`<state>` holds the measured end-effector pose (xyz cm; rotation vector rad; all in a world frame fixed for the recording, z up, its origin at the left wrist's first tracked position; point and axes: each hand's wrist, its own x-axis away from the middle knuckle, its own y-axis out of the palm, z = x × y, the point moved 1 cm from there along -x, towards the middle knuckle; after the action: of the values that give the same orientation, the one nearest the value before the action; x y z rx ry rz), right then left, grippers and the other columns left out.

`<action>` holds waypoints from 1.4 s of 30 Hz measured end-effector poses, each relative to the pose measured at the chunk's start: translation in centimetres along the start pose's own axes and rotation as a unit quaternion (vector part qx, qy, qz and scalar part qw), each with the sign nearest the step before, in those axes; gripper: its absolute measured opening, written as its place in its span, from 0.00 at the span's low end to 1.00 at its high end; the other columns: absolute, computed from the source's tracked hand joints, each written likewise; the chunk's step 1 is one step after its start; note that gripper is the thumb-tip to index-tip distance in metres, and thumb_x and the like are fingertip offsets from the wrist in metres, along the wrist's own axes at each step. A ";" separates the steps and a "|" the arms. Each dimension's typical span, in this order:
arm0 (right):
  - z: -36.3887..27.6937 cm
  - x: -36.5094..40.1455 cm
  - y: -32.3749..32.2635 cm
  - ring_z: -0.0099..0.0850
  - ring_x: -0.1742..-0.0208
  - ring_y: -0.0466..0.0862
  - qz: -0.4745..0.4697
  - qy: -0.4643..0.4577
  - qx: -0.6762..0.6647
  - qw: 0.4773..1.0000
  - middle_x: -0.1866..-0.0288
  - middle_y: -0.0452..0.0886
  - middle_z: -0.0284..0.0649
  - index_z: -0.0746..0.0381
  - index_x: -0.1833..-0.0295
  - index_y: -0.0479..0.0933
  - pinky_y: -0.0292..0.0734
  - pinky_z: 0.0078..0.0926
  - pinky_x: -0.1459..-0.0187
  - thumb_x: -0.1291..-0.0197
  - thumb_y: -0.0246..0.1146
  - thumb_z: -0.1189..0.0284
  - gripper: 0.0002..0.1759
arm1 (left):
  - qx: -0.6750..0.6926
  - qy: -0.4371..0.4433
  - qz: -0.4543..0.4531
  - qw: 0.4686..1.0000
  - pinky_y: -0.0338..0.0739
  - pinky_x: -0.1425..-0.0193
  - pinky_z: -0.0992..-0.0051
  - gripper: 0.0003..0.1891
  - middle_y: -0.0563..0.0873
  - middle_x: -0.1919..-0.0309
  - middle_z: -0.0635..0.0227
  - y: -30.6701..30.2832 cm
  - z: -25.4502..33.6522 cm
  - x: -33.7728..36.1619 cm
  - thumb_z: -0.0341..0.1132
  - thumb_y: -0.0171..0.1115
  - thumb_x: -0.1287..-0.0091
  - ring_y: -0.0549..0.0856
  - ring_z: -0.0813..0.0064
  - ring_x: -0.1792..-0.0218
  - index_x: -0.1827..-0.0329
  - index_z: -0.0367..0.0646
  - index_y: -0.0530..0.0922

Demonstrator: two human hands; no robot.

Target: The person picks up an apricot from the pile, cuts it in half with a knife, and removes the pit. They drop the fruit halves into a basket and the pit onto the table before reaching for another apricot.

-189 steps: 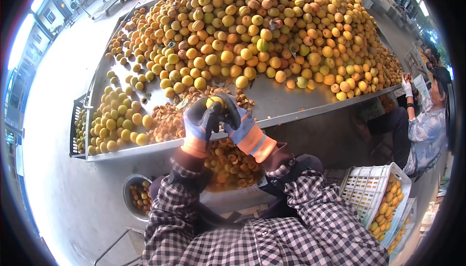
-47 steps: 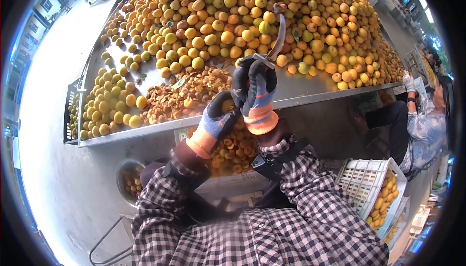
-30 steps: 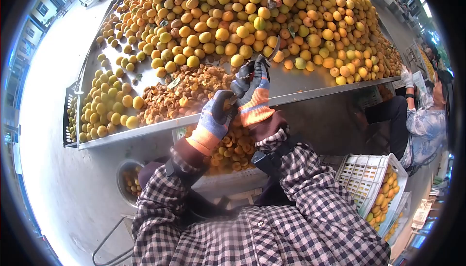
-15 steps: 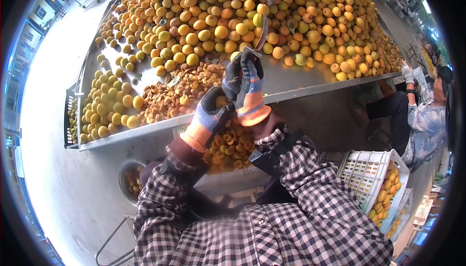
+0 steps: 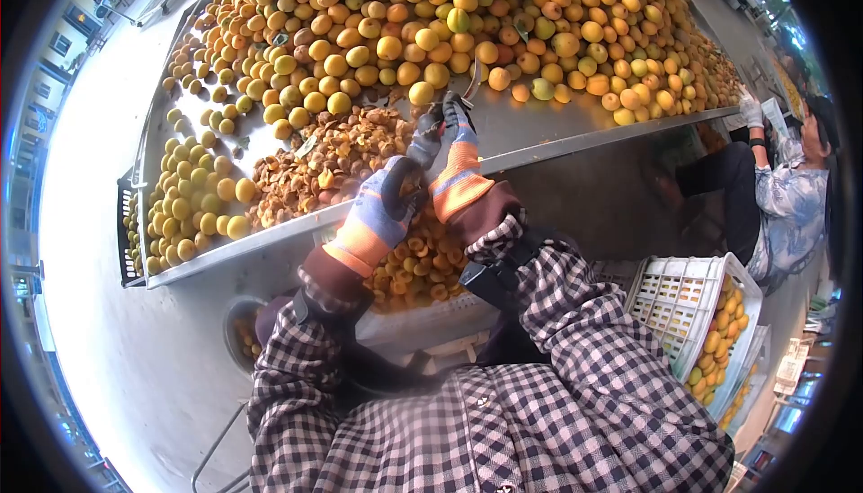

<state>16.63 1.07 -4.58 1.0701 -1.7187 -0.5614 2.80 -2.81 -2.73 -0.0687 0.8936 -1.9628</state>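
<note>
My right hand [image 5: 457,156], in an orange, blue and black glove, is closed round a curved knife [image 5: 474,81] whose blade points up and away. Beside it on the left, my left hand [image 5: 382,205] in a matching glove has its fingers curled; whatever lies inside them is hidden. Both hands are close together over the near edge of a metal table [image 5: 530,144]. Brown-orange fruit scraps [image 5: 333,159] lie just beyond my left hand, with a big heap of yellow-orange fruit [image 5: 422,39] behind. Below my hands is a container of cut fruit [image 5: 418,268].
Greenish-yellow fruit [image 5: 193,192] sits at the table's left end, by a black crate [image 5: 132,232]. A metal bowl [image 5: 235,336] stands low left. White crates [image 5: 683,304] with fruit are at the right, near a seated person [image 5: 791,201] wearing a white glove.
My right hand has tipped, and the knife blade has come lower and nearer. My left hand has shifted slightly. The view has moved a little, so the table's contents appear displaced leftward.
</note>
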 end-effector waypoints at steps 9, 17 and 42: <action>0.4 -1.2 -0.6 0.24 0.86 0.59 -0.031 0.051 -0.073 0.996 0.82 0.65 0.27 0.48 0.71 0.67 0.50 0.24 0.84 0.34 0.59 0.49 0.19 | 0.010 -0.006 -0.012 1.000 0.76 0.49 0.61 0.21 0.82 0.55 0.49 -0.3 0.6 0.1 0.26 0.64 0.40 0.81 0.44 0.51 0.43 0.38 0.73; 0.3 -1.4 -0.6 0.23 0.86 0.55 0.019 0.115 -0.137 0.984 0.83 0.57 0.26 0.51 0.74 0.65 0.50 0.22 0.84 0.35 0.61 0.52 0.21 | 0.004 0.034 -0.003 0.999 0.77 0.49 0.61 0.21 0.82 0.52 0.49 -0.5 0.9 -0.2 0.25 0.65 0.41 0.82 0.46 0.50 0.43 0.39 0.73; -5.8 -2.3 0.8 0.21 0.89 0.62 0.009 -0.101 0.141 0.985 0.81 0.72 0.29 0.53 0.64 0.74 0.53 0.22 0.86 0.34 0.62 0.55 0.14 | 0.380 -0.299 0.002 0.875 0.71 0.73 0.81 0.17 0.80 0.70 0.70 -5.0 -3.7 -1.5 0.35 0.59 0.35 0.78 0.82 0.76 0.44 0.41 0.75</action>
<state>21.86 4.04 -2.79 1.2267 -2.0280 -0.4347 -1.46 1.88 -1.95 -0.1992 -0.3016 -1.9795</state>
